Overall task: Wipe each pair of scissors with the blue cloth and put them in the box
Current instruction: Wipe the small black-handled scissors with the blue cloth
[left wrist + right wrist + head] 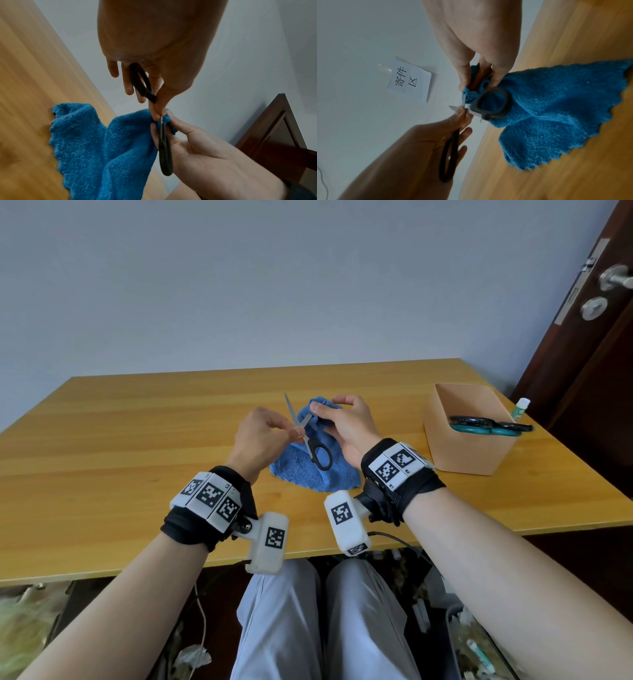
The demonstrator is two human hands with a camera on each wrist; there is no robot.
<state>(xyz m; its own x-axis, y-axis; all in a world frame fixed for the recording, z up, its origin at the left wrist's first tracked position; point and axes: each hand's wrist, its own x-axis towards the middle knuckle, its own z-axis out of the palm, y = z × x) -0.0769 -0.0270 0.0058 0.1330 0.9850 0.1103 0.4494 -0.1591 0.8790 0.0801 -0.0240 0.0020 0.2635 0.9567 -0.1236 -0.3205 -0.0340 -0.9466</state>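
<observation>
Black-handled scissors (310, 445) are held spread above the blue cloth (308, 474), one bare blade pointing up and away. My left hand (296, 433) pinches them near the pivot, with one handle loop inside its palm. The other blade is wrapped in a fold of the cloth, and my right hand (317, 416) pinches that fold between thumb and fingers. The rest of the cloth drapes down onto the wooden table (137, 440). In the left wrist view the scissors (164, 155) cross my right palm. The right wrist view shows a handle loop (489, 116) against the cloth (556, 108).
A tan box (469, 450) stands at the right of the table with teal-handled scissors (486, 429) lying across its top. A glue stick (520, 409) stands behind it. A dark wooden door (582, 354) is at the far right. A paper label (410, 81) hangs on the wall.
</observation>
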